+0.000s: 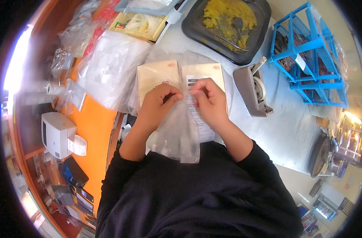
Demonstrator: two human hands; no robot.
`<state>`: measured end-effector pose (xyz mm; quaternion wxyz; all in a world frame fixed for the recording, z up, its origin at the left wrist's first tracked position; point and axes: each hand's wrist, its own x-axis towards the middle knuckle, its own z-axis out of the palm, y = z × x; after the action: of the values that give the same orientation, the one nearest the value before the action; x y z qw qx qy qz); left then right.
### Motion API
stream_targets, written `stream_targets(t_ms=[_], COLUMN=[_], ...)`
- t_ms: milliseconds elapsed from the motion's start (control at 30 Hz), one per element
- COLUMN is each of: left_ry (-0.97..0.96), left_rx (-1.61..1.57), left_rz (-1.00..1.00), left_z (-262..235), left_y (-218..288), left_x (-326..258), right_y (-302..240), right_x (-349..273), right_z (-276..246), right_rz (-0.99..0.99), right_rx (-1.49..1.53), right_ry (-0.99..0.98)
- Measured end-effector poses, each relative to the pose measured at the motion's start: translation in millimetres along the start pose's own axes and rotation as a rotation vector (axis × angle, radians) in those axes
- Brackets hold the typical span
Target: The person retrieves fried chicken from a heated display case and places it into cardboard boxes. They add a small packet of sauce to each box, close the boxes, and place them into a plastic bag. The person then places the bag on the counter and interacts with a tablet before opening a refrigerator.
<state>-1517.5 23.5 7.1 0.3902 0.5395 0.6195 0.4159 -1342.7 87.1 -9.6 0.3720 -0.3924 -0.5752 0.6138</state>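
Observation:
Two light-brown paper boxes (pixel 158 72) stand side by side in front of me, with a clear plastic bag (pixel 177 135) gathered between them and hanging toward my body. My left hand (pixel 159 105) is over the left box, its thumb and forefinger pinched on the bag's film. Over the right box, my right hand (pixel 210 105) has its fingers curled together at the same film, a small gap from the left fingertips. A printed white slip (pixel 204 129) lies on the right box, partly covered by that hand and the plastic.
A grey tape dispenser (pixel 250 91) sits to the right, near a blue rack (pixel 308 55) of packets. Beyond is a black tray (pixel 193 29) with yellow food. At left are stacked plastic bags (pixel 109 63), a yellow bin (pixel 127 24) and a white label printer (pixel 57 133).

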Motion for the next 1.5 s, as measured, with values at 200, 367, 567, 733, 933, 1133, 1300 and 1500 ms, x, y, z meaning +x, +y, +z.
stream_targets(t_ms=[200, 367, 567, 733, 933, 1133, 1300, 1500], left_ry=[0.530, 1.484, 1.771, 1.312, 1.062, 0.966, 0.924, 0.877], left_rx=[-0.411, -0.059, 0.298, -0.601, -0.784, -0.750, -0.673, -0.604], left_rz=[-0.053, -0.091, -0.376, -0.288, -0.277, -0.213, -0.273, -0.281], left_z=[-51.4, -145.6, -252.6, -264.5, -271.2, -282.0, -289.9, -295.9], left_y=[-11.6, -80.2, -260.1, -241.3, -226.1, -243.6, -239.0, -240.0], left_x=[-66.3, -149.0, -299.0, -318.4, -327.0, -340.2, -344.5, -343.5], right_y=[-71.0, -144.1, -103.9, -15.4, 50.5, 67.8, 58.7, 58.7], right_x=[3.4, -38.7, -68.4, -56.4, -49.1, -47.5, -46.4, -40.1], right_z=[-32.9, 38.0, 224.4, 379.4, 499.9, 542.8, 549.0, 551.4], right_rz=[-0.209, -0.707, -0.542, -0.536, -0.995, -1.271, -1.362, -1.445], right_rx=[0.413, 0.368, 0.110, -0.404, -0.559, -0.914, -0.931, -0.920], right_ry=[0.231, -0.322, -1.124, -0.921, -0.905, -0.983, -1.051, -1.028])
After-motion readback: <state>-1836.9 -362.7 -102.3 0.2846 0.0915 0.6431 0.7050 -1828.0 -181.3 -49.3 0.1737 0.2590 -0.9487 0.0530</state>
